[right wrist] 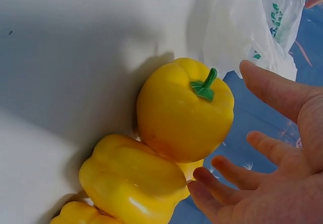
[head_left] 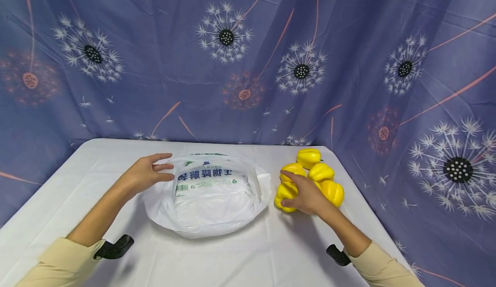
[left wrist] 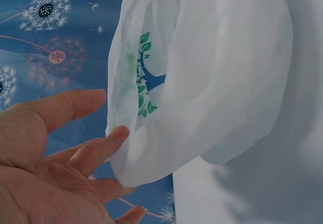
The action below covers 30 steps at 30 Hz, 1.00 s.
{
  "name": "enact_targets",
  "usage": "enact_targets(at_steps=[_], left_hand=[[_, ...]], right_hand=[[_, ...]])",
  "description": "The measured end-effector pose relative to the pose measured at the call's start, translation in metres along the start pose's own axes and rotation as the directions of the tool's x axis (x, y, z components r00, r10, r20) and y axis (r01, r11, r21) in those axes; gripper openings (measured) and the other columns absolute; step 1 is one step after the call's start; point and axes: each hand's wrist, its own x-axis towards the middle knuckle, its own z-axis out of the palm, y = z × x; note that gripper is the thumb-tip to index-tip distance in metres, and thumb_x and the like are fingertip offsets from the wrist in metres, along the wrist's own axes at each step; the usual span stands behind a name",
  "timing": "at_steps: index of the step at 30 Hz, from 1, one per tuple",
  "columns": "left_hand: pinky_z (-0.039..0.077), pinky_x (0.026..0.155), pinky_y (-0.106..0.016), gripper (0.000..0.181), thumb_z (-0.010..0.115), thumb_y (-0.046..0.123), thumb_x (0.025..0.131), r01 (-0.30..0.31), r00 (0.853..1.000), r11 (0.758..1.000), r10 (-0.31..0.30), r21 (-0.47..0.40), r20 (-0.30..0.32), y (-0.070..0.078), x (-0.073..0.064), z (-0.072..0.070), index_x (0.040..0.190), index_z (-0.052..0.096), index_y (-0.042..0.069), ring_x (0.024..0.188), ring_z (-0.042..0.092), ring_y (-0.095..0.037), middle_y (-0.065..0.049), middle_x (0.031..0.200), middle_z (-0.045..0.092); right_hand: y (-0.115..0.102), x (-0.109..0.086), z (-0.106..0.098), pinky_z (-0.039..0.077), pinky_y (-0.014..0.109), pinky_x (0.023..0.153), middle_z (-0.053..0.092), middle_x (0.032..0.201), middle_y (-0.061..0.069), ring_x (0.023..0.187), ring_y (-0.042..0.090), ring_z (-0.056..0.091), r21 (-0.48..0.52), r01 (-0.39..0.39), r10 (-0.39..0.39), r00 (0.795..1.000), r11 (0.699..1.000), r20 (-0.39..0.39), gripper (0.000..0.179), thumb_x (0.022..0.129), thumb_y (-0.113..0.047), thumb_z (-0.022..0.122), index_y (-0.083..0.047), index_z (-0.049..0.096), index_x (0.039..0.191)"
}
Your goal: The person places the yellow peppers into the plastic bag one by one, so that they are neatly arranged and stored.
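Plastic bag (head_left: pixel 211 211): on the white-covered table (head_left: pixel 170 261), its rim flared outward, which we think keeps the thin film apart.
Left hand (head_left: pixel 146 171): fingers spread at the bag's left edge — perhaps steadying it, though we cannot confirm contact.
Yellow peppers (head_left: pixel 320 173): clustered right of the bag, within easy reach.
Right hand (head_left: pixel 306 194): fingers parted over the nearest peppers — we see none gripped.

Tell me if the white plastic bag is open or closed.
Open: in the head view, the white plastic bag has its mouth spread wide, the rim forming a broad loop with the inside showing.
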Motion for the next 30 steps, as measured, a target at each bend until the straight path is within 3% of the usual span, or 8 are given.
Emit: enact_targets(at_steps=[9, 18, 22, 25, 30], left_hand=[[0.031, 0.111, -0.065, 0.078, 0.072, 0.015, 0.091, 0.001, 0.999, 0.999, -0.003, -0.039, -0.053, -0.009, 0.005, 0.008, 0.157, 0.034, 0.003, 0.14, 0.044, -0.045, -0.023, 0.147, 0.054], [0.042, 0.107, -0.056, 0.076, 0.072, 0.008, 0.088, -0.013, 0.996, 0.999, 0.01, -0.031, -0.093, -0.014, 0.006, 0.009, 0.156, 0.038, 0.004, 0.144, 0.039, -0.044, -0.02, 0.145, 0.056], [0.051, 0.096, -0.037, 0.075, 0.071, 0.007, 0.088, -0.013, 0.995, 1.0, 0.011, -0.016, -0.104, -0.016, 0.005, 0.009, 0.156, 0.039, 0.005, 0.145, 0.039, -0.043, -0.018, 0.145, 0.057], [0.05, 0.084, -0.021, 0.075, 0.071, 0.005, 0.086, -0.028, 0.993, 0.999, 0.026, -0.017, -0.111, -0.018, 0.005, 0.009, 0.155, 0.04, 0.004, 0.144, 0.04, -0.043, -0.019, 0.144, 0.058], [0.046, 0.076, -0.013, 0.077, 0.071, 0.002, 0.083, -0.047, 0.992, 0.999, 0.045, -0.016, -0.119, -0.021, 0.005, 0.01, 0.154, 0.042, 0.003, 0.144, 0.04, -0.042, -0.019, 0.141, 0.059]], right_hand=[[0.003, 0.0, 0.005, 0.037, 0.06, 0.111, 0.054, 0.15, 0.015, 0.137, 0.045, 0.048, 0.007, -0.01, 0.01, 1.0, 1.0, -0.011, 0.084, 0.076, -0.016, 0.088, -0.009, 0.048, 0.151], [0.005, -0.002, 0.007, 0.035, 0.063, 0.111, 0.054, 0.15, 0.014, 0.137, 0.048, 0.045, -0.009, -0.022, 0.022, 1.0, 1.0, -0.016, 0.085, 0.075, -0.015, 0.088, -0.01, 0.05, 0.15], [0.005, -0.002, 0.008, 0.034, 0.064, 0.111, 0.056, 0.149, 0.013, 0.137, 0.049, 0.045, -0.011, -0.038, 0.038, 0.999, 0.999, -0.017, 0.084, 0.074, -0.014, 0.088, -0.011, 0.051, 0.149], [0.005, -0.003, 0.009, 0.03, 0.063, 0.114, 0.057, 0.148, 0.013, 0.138, 0.048, 0.044, -0.016, -0.044, 0.044, 0.999, 0.999, -0.019, 0.083, 0.073, -0.011, 0.088, -0.009, 0.052, 0.148], [0.005, -0.003, 0.01, 0.019, 0.067, 0.117, 0.059, 0.144, 0.016, 0.138, 0.045, 0.047, -0.067, 0.005, -0.006, 1.0, 0.998, -0.023, 0.079, 0.071, -0.006, 0.088, -0.008, 0.057, 0.143]])
